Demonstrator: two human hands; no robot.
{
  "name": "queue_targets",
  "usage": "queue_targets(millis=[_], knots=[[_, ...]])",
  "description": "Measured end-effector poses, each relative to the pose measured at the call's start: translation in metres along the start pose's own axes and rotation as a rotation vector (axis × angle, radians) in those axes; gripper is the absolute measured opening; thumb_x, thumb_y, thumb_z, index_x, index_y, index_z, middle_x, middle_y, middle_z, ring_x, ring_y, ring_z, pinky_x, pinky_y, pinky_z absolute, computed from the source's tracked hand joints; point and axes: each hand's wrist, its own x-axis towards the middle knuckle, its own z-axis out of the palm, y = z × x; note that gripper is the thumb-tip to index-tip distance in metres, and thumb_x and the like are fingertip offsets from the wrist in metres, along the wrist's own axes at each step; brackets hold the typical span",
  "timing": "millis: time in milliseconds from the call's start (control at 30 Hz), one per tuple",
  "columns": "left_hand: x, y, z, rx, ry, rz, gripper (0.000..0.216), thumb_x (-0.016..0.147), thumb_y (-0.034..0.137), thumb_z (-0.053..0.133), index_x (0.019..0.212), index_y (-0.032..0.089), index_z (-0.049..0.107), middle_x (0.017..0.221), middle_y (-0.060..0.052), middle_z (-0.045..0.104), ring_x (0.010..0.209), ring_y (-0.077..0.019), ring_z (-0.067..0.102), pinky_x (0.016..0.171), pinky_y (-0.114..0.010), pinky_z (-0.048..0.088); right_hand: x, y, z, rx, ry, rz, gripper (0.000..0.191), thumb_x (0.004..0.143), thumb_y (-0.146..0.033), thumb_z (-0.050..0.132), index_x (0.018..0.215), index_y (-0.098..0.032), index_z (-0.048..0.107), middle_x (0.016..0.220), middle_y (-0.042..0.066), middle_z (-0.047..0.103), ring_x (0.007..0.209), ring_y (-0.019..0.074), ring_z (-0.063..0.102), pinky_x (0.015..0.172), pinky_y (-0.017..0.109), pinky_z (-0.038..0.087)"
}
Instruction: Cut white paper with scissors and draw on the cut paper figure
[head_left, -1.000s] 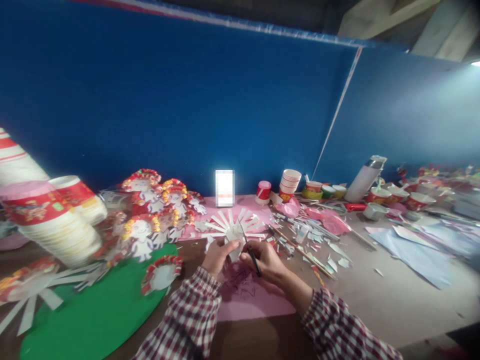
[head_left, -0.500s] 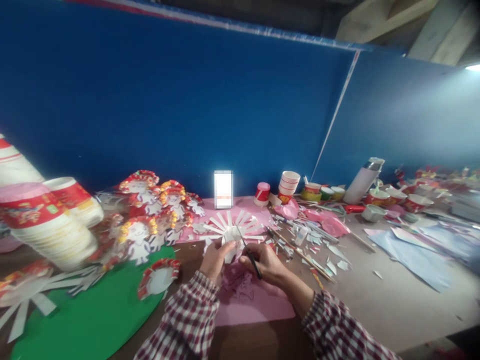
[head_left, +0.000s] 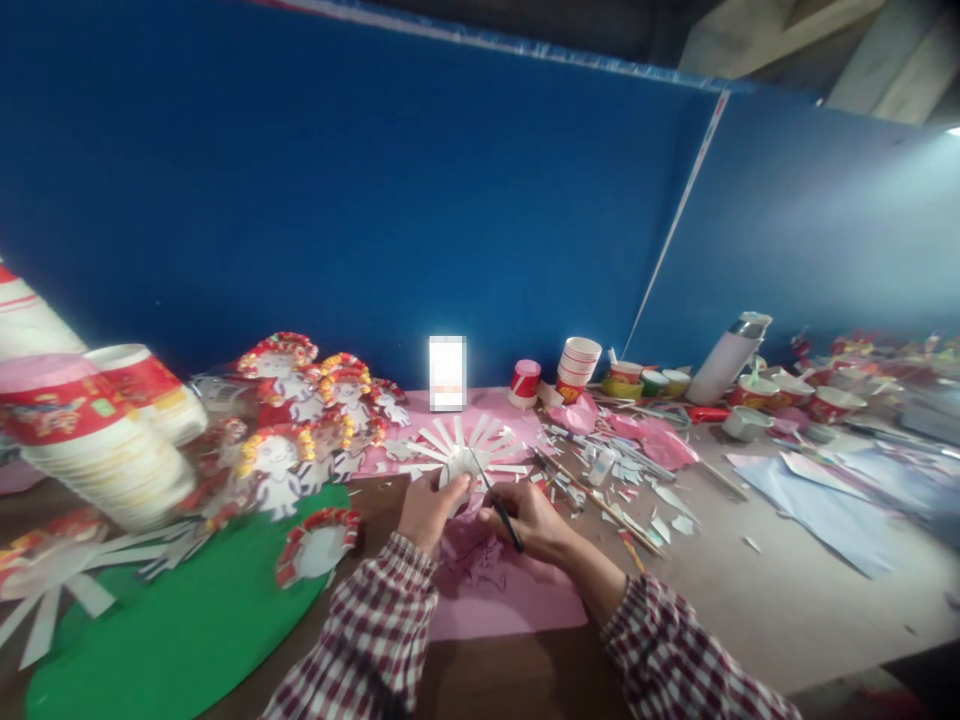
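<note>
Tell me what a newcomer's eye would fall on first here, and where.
Probably the broad blue wall behind the table. Next, perhaps, the white paper piece with strips fanned out, front and center, held by the left hand while the right hand holds scissors. The bright green sheet at lower left also stands out.

Checked sleeves (head_left: 364, 630) — maroon and white — end in gathered cuffs (head_left: 415, 560).

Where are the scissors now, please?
In the head view, the scissors are in the right hand, just right of centre in the lower half, beside the white cut paper in the left hand.
</note>
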Motion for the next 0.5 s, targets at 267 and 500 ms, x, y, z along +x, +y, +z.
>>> queue_targets(millis=[267,500], knots=[[-0.005,0.02,-0.001,0.014,-0.013,0.006,0.024,0.053,0.034,0.072,0.057,0.012,0.064,0.049,-0.001,0.057,0.048,-0.0119,0.048,0.048,-0.023,0.036,-0.001,-0.004,-0.002,0.021,-0.023,0.003,0.033,0.076,-0.045,0.06,0.07,-0.013,0.056,0.052,-0.005,0.038,0.048,0.0066,0.033,0.044,0.018,0.023],[-0.004,0.016,-0.002,0.015,-0.057,0.004,0.024,0.057,0.035,0.069,0.062,0.012,0.065,0.051,0.001,0.057,0.05,-0.0114,0.048,0.05,-0.022,0.038,-0.001,-0.002,-0.002,0.019,-0.025,-0.005,0.034,0.076,-0.046,0.059,0.076,-0.012,0.059,0.055,-0.004,0.042,0.05,0.0072,0.036,0.044,0.018,0.026]])
